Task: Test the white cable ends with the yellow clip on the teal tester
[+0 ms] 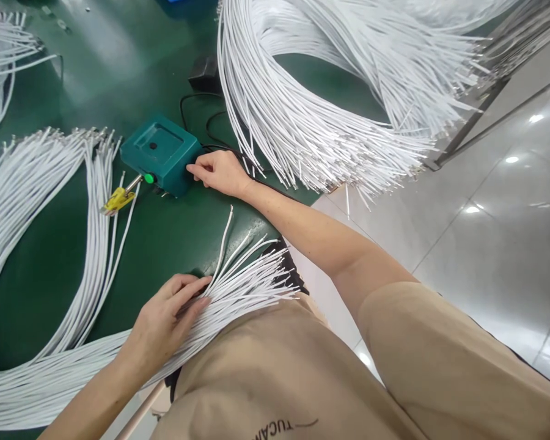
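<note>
My left hand (169, 315) rests on a thick bundle of white wires (242, 281) near the table's front edge, its fingers closed round a few strands. My right hand (217, 174) is at the right side of a teal box (160, 153), thumb and fingertips pinched together; whether something small is between them is hidden. On the box's front sit a green button (149, 178) and a metal rod ending in a yellow clip (118, 201). One wire from the bundle stands apart, its tip pointing up between my hands.
Looped white wires (91, 232) lie on the green table (165, 238) at the left. A large wire coil (302, 116) overhangs the table's right edge. A black adapter (205, 74) and cable lie behind the box. Tiled floor (499, 214) shows at the right.
</note>
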Action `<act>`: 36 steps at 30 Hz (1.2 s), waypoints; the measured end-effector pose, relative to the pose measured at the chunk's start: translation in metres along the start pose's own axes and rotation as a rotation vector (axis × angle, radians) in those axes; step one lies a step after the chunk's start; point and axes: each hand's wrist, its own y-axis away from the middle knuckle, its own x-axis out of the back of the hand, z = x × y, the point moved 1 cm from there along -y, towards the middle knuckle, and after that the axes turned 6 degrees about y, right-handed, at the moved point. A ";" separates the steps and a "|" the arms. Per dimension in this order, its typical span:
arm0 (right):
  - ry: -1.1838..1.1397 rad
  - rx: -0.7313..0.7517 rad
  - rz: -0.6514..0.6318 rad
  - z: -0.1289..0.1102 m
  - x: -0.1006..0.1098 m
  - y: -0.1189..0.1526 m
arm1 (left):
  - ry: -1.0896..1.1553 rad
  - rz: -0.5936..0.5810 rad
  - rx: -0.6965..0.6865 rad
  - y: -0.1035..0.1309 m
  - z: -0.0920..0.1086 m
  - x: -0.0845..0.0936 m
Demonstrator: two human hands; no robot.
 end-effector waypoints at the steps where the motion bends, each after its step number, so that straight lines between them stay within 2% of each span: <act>1: 0.002 0.004 0.001 0.000 0.000 0.000 | -0.027 0.002 -0.012 0.000 0.000 0.000; 10: 0.025 -0.010 -0.029 -0.002 0.002 0.000 | -0.151 0.000 -0.105 0.005 -0.004 -0.001; 13: 0.027 -0.004 -0.025 -0.002 0.002 0.000 | -0.166 0.065 -0.141 0.000 0.001 0.000; 15: 0.032 -0.005 -0.026 -0.002 0.001 0.000 | -0.183 0.171 -0.200 -0.005 0.011 0.000; 17: 0.036 -0.005 -0.026 -0.002 0.001 0.000 | -0.169 0.224 -0.314 -0.012 0.025 -0.003; 21: 0.041 -0.004 -0.018 -0.003 0.001 0.000 | -0.116 0.124 -0.481 -0.030 0.054 -0.017; 24: 0.043 -0.005 -0.003 -0.003 0.001 0.001 | -0.231 0.108 -0.564 -0.044 0.069 -0.028; 28: 0.034 0.008 0.017 -0.003 0.001 0.001 | -0.485 0.142 -0.529 -0.063 0.076 -0.037; 31: 0.026 0.023 0.015 -0.002 0.001 0.001 | -0.592 0.177 -0.514 -0.071 0.076 -0.040; 34: 0.030 0.023 0.008 0.000 0.000 0.000 | -0.594 0.186 -0.497 -0.073 0.077 -0.042; 36: 0.029 0.021 0.002 0.000 0.000 0.000 | -0.470 0.171 -0.454 -0.072 0.078 -0.039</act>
